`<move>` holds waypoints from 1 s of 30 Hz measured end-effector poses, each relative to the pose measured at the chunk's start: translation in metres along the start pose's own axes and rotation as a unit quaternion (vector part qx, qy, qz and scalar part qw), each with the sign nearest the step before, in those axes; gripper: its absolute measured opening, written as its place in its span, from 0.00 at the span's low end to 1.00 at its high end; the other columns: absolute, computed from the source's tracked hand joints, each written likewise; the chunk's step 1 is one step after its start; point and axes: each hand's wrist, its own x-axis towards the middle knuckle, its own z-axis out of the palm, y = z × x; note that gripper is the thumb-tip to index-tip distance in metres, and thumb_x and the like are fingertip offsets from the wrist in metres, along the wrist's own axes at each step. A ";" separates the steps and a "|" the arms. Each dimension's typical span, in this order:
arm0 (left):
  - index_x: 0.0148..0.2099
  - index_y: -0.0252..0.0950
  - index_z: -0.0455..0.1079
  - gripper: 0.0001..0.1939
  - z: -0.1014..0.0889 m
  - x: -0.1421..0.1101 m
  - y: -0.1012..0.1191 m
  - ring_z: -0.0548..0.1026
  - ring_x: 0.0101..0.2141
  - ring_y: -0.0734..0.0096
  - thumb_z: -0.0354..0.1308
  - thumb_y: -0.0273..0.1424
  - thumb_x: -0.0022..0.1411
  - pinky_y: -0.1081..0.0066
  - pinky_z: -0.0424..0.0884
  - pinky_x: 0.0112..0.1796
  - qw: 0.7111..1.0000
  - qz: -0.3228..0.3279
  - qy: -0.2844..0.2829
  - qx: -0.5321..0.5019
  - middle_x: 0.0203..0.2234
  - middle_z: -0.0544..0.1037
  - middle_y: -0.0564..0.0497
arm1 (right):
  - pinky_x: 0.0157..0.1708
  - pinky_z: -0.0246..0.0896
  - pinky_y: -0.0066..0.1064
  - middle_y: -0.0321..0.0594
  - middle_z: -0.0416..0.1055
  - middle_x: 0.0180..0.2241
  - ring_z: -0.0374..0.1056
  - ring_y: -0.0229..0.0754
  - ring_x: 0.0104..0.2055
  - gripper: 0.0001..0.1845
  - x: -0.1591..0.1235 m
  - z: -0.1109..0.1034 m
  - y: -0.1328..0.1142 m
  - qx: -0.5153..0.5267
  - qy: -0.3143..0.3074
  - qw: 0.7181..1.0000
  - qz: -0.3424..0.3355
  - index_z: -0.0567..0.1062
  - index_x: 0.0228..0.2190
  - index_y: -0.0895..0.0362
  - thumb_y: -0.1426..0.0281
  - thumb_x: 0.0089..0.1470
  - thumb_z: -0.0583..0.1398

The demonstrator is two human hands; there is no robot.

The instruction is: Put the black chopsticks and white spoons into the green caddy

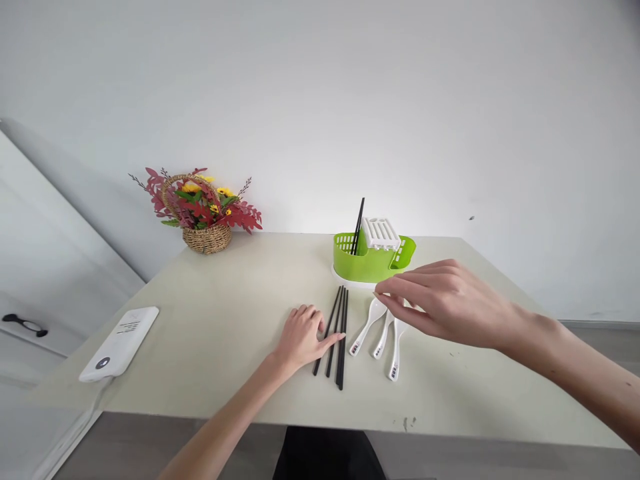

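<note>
The chopsticks [341, 363] by you are slim, straight and dark, lying flat on the smooth, pale table [225, 320]. The spoons [383, 338] are glossy white with rounded bowls and labels near the handle ends. Behind stands the holder [363, 267], green with perforated ends, a slotted white top and a white base; more chopsticks [359, 223] lean steeply inside it. Farther left, the basket [207, 240] is coarse and woven.

The table chopsticks run lengthwise away from you, their far ends bunched near the holder and their near ends fanned out. The spoons point their handles back toward you, bowls toward the holder.

Your left hand [301, 337] lies just left of the chopsticks, fingers loosely curled, thumb stretched over them – not wrapped around any; you cannot tell whether the thumb presses. Your right hand [435, 300] hovers over the spoons' bowl ends, partly hiding them – thumb and forefinger tips brought together, nothing visible between them.
</note>
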 end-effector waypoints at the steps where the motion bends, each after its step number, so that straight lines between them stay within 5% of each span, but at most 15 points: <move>1: 0.32 0.38 0.65 0.22 -0.001 -0.001 -0.001 0.74 0.36 0.61 0.58 0.52 0.66 0.60 0.67 0.42 1.000 -0.001 -0.004 0.003 0.31 0.75 0.50 | 0.23 0.45 0.33 0.32 0.70 0.20 0.62 0.34 0.19 0.14 -0.002 -0.001 -0.002 0.001 -0.003 1.000 0.000 0.75 0.32 0.55 0.71 0.70 0.54; 9: 0.41 0.34 0.72 0.03 -0.027 -0.007 -0.012 0.78 0.38 0.57 0.56 0.27 0.69 0.64 0.71 0.36 0.984 -0.073 -0.087 0.134 0.37 0.79 0.42 | 0.25 0.44 0.34 0.33 0.70 0.22 0.61 0.36 0.20 0.15 -0.012 0.007 -0.024 0.020 -0.047 0.998 -0.020 0.76 0.34 0.55 0.72 0.70 0.51; 14: 0.40 0.29 0.75 0.14 -0.037 0.002 0.002 0.79 0.36 0.53 0.60 0.10 0.53 0.66 0.70 0.31 0.950 -0.094 -0.180 0.235 0.35 0.79 0.37 | 0.26 0.44 0.35 0.34 0.70 0.23 0.62 0.37 0.22 0.16 -0.007 0.023 -0.034 0.038 -0.081 0.995 -0.037 0.76 0.34 0.55 0.73 0.69 0.51; 19: 0.36 0.31 0.76 0.16 -0.039 0.016 0.004 0.81 0.36 0.56 0.60 0.08 0.50 0.68 0.73 0.33 0.944 -0.097 -0.224 0.221 0.35 0.80 0.40 | 0.25 0.43 0.35 0.34 0.68 0.21 0.61 0.37 0.22 0.17 0.000 0.032 -0.028 0.055 -0.124 0.990 -0.035 0.74 0.30 0.55 0.72 0.69 0.50; 21: 0.36 0.32 0.76 0.12 -0.045 0.018 -0.002 0.81 0.35 0.58 0.61 0.12 0.55 0.68 0.74 0.35 0.959 -0.118 -0.194 0.171 0.34 0.80 0.41 | 0.25 0.44 0.34 0.34 0.70 0.22 0.62 0.36 0.21 0.17 0.003 0.034 -0.021 0.071 -0.123 0.990 -0.010 0.74 0.31 0.55 0.71 0.70 0.51; 25: 0.44 0.38 0.77 0.08 -0.058 0.012 -0.008 0.82 0.36 0.66 0.56 0.29 0.70 0.67 0.77 0.41 0.990 -0.117 0.007 -0.084 0.40 0.83 0.47 | 0.25 0.52 0.31 0.34 0.75 0.26 0.66 0.36 0.22 0.14 0.011 0.038 -0.008 0.118 -0.086 0.982 0.120 0.76 0.37 0.53 0.67 0.70 0.52; 27: 0.45 0.40 0.76 0.10 -0.062 0.006 -0.002 0.82 0.36 0.67 0.56 0.37 0.71 0.68 0.79 0.40 0.962 -0.100 0.073 -0.242 0.40 0.83 0.50 | 0.27 0.59 0.31 0.35 0.77 0.30 0.70 0.37 0.25 0.12 0.018 0.040 -0.006 0.171 -0.074 0.960 0.209 0.75 0.42 0.53 0.62 0.69 0.54; 30: 0.42 0.39 0.77 0.12 -0.061 0.000 0.011 0.82 0.37 0.64 0.58 0.41 0.70 0.69 0.80 0.38 0.917 -0.098 0.077 -0.378 0.37 0.83 0.50 | 0.29 0.68 0.32 0.36 0.77 0.33 0.73 0.40 0.30 0.19 0.034 0.042 -0.009 0.269 -0.080 0.917 0.285 0.73 0.51 0.53 0.55 0.66 0.58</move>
